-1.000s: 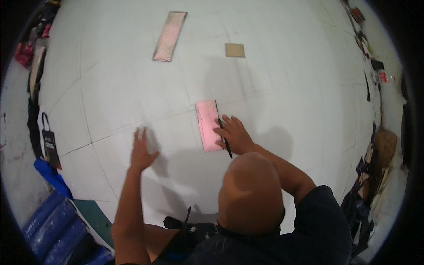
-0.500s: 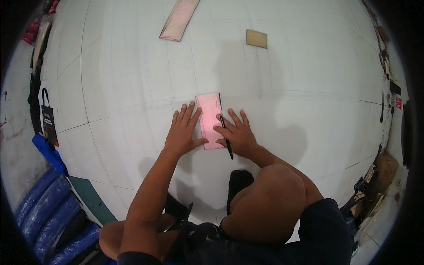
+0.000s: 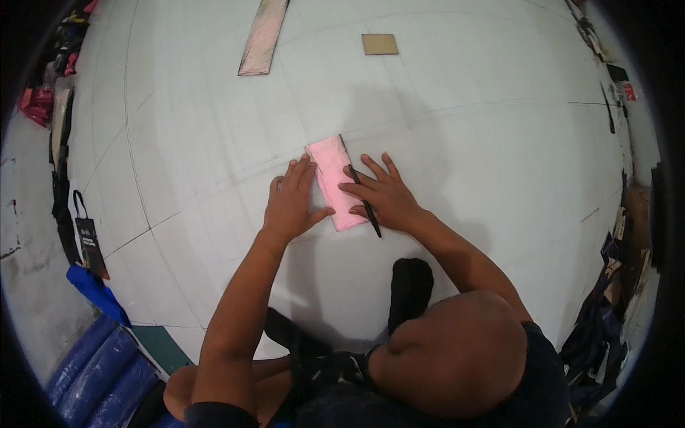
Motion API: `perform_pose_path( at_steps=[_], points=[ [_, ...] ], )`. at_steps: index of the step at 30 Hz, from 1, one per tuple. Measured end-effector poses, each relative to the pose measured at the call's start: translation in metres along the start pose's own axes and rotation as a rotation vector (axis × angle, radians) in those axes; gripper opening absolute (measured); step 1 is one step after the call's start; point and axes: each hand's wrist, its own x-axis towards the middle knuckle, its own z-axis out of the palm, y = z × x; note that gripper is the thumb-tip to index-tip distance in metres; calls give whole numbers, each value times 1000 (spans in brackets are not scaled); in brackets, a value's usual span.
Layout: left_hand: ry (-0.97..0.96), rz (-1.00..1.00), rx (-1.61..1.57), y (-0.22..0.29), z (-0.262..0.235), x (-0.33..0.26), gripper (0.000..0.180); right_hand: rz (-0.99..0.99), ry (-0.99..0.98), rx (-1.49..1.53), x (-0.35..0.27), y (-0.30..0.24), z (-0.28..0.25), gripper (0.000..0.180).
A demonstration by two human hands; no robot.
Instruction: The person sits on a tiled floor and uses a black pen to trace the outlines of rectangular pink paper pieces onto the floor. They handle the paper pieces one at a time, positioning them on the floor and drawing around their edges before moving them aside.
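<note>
On the pale flat surface before me lies a pink rectangular piece; its material I cannot make out. A dark line runs along part of its right edge, and creases show near its left edge. My left hand rests flat at the left edge, fingertips and thumb touching the piece, nothing held. From the right, my right hand presses the piece with fingertips and thumb. Slanted between those fingers is a black pen, held across the piece's right edge.
Farther off lie a long pale-pink strip and a small tan rectangle. At the left stand a black bag and blue plastic-wrapped rolls. Dark cloth is heaped at the right. My socked foot is close by.
My view has turned and shifted, so the pink piece now looks more slanted. The left fingers have drawn closer together along its edge. The pen stays in my right hand.
</note>
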Motion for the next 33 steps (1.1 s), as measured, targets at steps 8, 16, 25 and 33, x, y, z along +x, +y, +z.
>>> perform_pose_path(
  at_steps=[8, 16, 25, 33],
  points=[
    [-27, -14, 26, 2, -3, 2, 111, 51, -38, -44, 2, -11, -4, 55],
    [-84, -51, 27, 4, -6, 2, 115, 61, 5, -3, 0, -6, 1, 68],
    [-72, -47, -26, 3, -8, 3, 118, 72, -34, -77, 2, -10, 0, 70],
    [-73, -56, 0, 7, -9, -1, 122, 35, 37, -69, 1, -6, 6, 69]
  ],
)
